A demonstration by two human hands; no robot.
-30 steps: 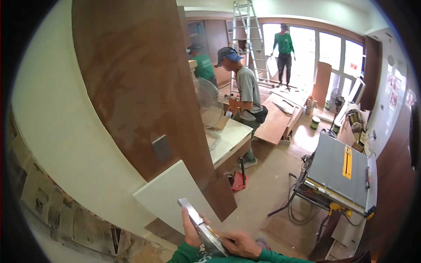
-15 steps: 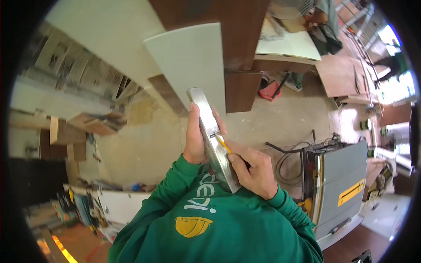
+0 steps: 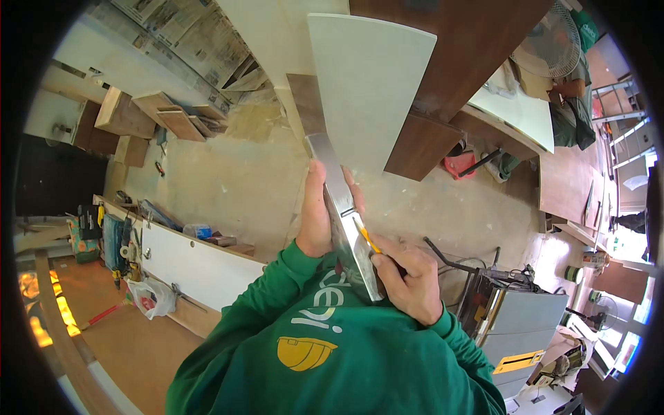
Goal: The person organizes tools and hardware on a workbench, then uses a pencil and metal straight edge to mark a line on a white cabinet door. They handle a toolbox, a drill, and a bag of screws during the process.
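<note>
My left hand [image 3: 320, 214] is wrapped round a long metal hand plane [image 3: 337, 181], thumb on one side and fingertips on the other. The plane is tilted in front of my chest, its smooth shiny sole facing up and a dark slot across the middle. In my right hand [image 3: 409, 277] I pinch a thin yellow stick-like tool [image 3: 371, 241], whose exact kind I cannot make out. Its pale tip is at the sole just below the slot; whether it touches is too small to tell. The plane's underside is hidden.
A white panel [image 3: 370, 90] and brown boards [image 3: 422, 145] stand ahead. To my right is a grey table-saw-like machine [image 3: 522, 311]; to my left lies a white door-like panel [image 3: 194, 266] near a plastic bag [image 3: 151, 297]. A person [image 3: 577, 90] is at the far right.
The view has swung so the surroundings sit farther right, with more showing on the left. My hands keep their grips on the plane and the yellow tool, whose tip sits slightly lower below the slot.
</note>
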